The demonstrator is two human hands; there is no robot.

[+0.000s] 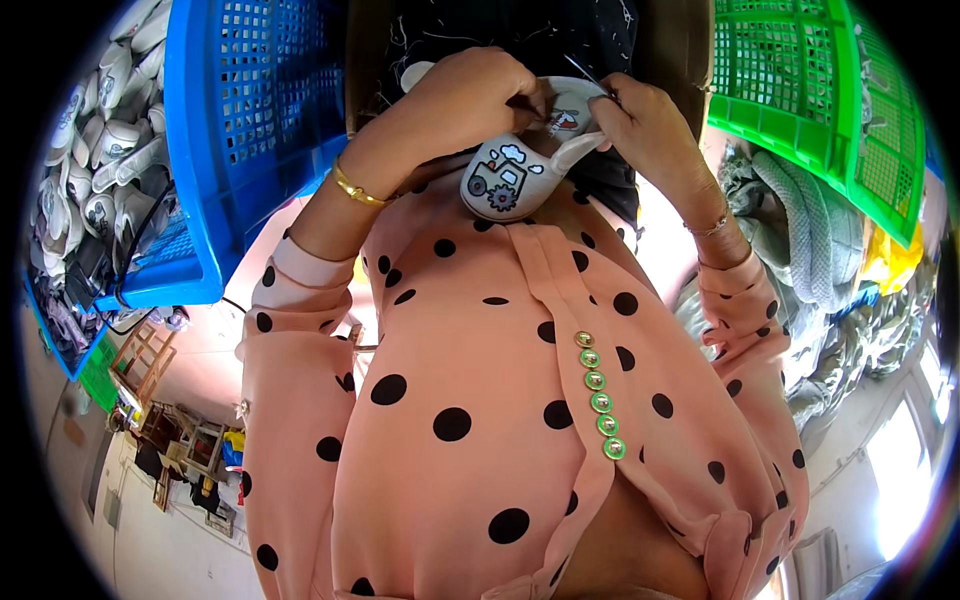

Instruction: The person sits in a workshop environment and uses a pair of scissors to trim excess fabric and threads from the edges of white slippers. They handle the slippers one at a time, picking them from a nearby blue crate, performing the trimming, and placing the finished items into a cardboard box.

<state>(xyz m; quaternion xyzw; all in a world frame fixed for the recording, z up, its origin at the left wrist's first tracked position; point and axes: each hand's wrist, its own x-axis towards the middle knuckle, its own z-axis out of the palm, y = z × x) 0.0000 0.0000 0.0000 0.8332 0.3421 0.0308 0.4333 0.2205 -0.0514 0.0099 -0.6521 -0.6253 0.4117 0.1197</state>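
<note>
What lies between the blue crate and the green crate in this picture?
In the head view, both hands lie between the blue crate and green crate: left hand and right hand, holding a small grey shoe.

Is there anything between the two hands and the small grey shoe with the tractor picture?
Nothing visible. The left hand and the right hand both grip the small grey shoe directly, in front of the polka-dot garment. The right hand also holds a thin dark tool.

No packages, labels, signs or screens, as far as the view shows
</note>
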